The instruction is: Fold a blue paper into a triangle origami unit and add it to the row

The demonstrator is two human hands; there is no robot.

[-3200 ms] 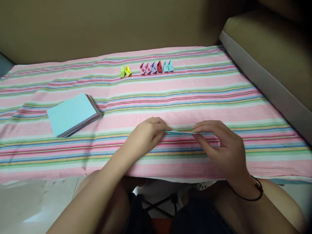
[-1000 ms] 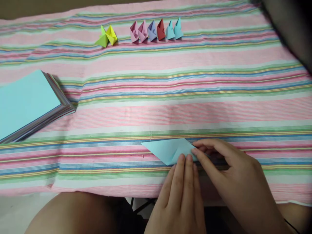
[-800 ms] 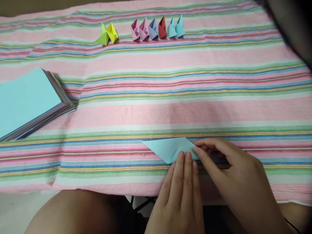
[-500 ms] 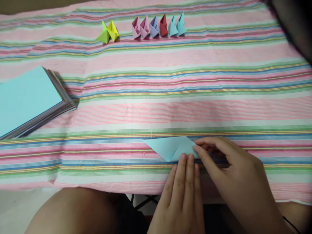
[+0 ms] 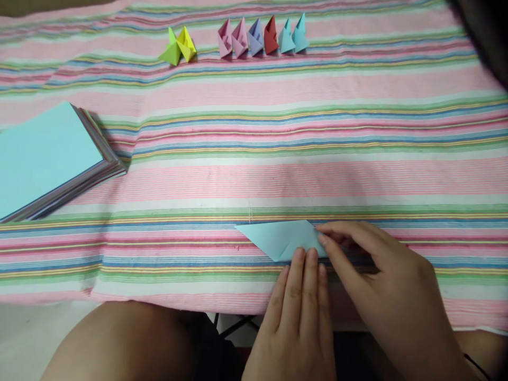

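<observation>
A light blue folded paper [image 5: 278, 241] lies flat near the front edge of the striped cloth, its left end pointed. My left hand [image 5: 297, 317] rests flat with straight fingers held together, the fingertips pressing the paper's lower edge. My right hand [image 5: 377, 280] covers the paper's right end, with thumb and fingers curled and pinched on it. The right part of the paper is hidden under that hand.
A stack of coloured paper sheets [image 5: 43, 153] with a light blue top sheet sits at the left. At the far edge stand a green and yellow folded pair [image 5: 177, 46] and a row of several small folded pieces [image 5: 262, 36]. The pink striped tablecloth [image 5: 278, 159] covers the table. My knee [image 5: 127, 344] shows below.
Earlier both hands held the folded paper up by its ends. It now lies flat with my left fingers pressing it. Over the last second only the view shifted slightly.
</observation>
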